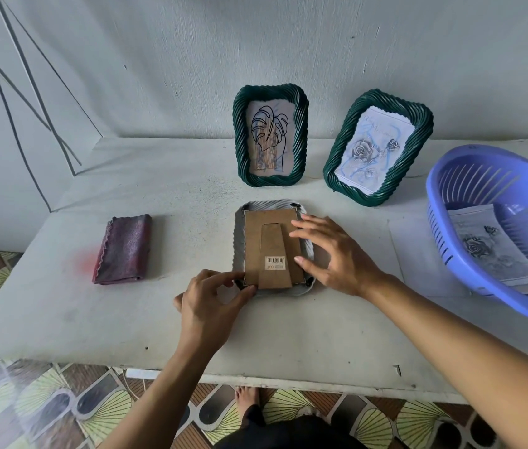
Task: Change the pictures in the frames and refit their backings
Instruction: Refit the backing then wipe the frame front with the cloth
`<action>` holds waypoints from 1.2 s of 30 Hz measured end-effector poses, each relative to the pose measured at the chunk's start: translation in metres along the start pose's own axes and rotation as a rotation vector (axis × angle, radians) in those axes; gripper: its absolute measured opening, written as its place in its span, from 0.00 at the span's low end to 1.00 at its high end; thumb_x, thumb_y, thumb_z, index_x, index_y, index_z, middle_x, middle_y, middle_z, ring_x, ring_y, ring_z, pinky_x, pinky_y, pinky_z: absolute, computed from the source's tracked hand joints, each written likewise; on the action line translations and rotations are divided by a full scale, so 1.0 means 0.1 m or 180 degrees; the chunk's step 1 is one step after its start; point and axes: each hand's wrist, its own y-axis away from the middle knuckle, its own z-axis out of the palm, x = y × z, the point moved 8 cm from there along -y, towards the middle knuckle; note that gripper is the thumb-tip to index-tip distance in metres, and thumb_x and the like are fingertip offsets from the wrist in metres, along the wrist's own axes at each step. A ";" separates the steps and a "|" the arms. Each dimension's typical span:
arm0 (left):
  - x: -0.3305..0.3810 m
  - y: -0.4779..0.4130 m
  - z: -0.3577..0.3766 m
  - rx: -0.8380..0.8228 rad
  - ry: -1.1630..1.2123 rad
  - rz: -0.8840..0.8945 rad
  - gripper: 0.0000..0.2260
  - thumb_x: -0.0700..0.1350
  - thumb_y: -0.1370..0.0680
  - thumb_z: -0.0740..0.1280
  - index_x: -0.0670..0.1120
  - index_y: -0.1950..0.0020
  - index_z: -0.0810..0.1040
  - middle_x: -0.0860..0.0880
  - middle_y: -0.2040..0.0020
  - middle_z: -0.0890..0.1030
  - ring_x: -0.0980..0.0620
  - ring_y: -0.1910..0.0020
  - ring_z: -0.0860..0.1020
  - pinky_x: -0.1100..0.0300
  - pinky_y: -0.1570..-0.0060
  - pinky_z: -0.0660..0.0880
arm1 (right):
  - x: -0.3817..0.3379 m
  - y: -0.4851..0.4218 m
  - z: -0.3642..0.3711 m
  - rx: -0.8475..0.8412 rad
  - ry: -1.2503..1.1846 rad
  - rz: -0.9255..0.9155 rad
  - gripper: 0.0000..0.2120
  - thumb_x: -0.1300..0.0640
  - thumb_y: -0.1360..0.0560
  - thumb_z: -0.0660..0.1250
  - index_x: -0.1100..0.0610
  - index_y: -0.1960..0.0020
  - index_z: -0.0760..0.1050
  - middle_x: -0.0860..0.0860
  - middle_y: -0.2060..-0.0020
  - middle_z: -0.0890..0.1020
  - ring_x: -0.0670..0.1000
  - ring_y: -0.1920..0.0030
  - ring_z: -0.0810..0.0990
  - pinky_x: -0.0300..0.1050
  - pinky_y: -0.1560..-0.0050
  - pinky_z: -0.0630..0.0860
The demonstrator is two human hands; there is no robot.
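Note:
A pale ridged frame [269, 205] lies face down in the middle of the table, its brown cardboard backing [270, 241] with a stand flap and a barcode sticker on top. My left hand [210, 306] pinches at the frame's near left corner, by a small dark clip. My right hand [337, 254] rests with fingers spread on the frame's right edge, fingertips touching the backing. Two dark green frames stand against the wall: one with a leaf drawing [269, 137], one with a rose drawing [377, 147].
A purple plastic basket [470, 176] at the right holds a stack of rose prints [496, 251]. A folded reddish-purple cloth [125, 249] lies at the left. The table's near edge [256, 380] is close to my body; tiled floor lies below.

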 end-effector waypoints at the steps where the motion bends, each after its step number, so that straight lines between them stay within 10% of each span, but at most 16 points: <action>1: -0.01 0.01 0.00 0.0024 0.0027 0.0002 0.10 0.59 0.30 0.75 0.63 0.50 0.83 0.61 0.57 0.77 0.62 0.55 0.72 0.48 0.47 0.69 | -0.01 0.01 0.01 -0.0039 0.0013 0.0003 0.20 0.46 0.24 0.69 0.51 0.35 0.77 0.47 0.29 0.73 0.45 0.25 0.64 0.56 0.24 0.60; 16: -0.07 0.02 0.04 0.0292 0.0137 -0.0282 0.06 0.56 0.30 0.76 0.58 0.56 0.85 0.59 0.59 0.77 0.59 0.54 0.74 0.56 0.52 0.56 | 0.01 0.01 0.06 -0.0173 0.0209 0.0036 0.26 0.38 0.27 0.67 0.50 0.34 0.75 0.47 0.29 0.70 0.46 0.27 0.66 0.59 0.25 0.58; 24: 0.01 -0.02 0.02 0.0055 -0.0195 0.0372 0.11 0.61 0.29 0.73 0.57 0.52 0.86 0.58 0.53 0.76 0.55 0.53 0.76 0.43 0.49 0.72 | 0.00 0.00 0.04 -0.0163 0.0204 0.0018 0.26 0.38 0.28 0.69 0.50 0.35 0.77 0.47 0.30 0.71 0.46 0.28 0.67 0.60 0.27 0.62; 36: 0.19 -0.44 -0.05 0.0211 -0.0425 0.0588 0.06 0.56 0.24 0.71 0.56 0.52 0.85 0.54 0.53 0.77 0.49 0.50 0.77 0.48 0.49 0.70 | 0.00 -0.04 0.01 -0.0068 0.0062 -0.0023 0.23 0.39 0.29 0.71 0.51 0.40 0.82 0.48 0.34 0.75 0.49 0.33 0.72 0.56 0.32 0.69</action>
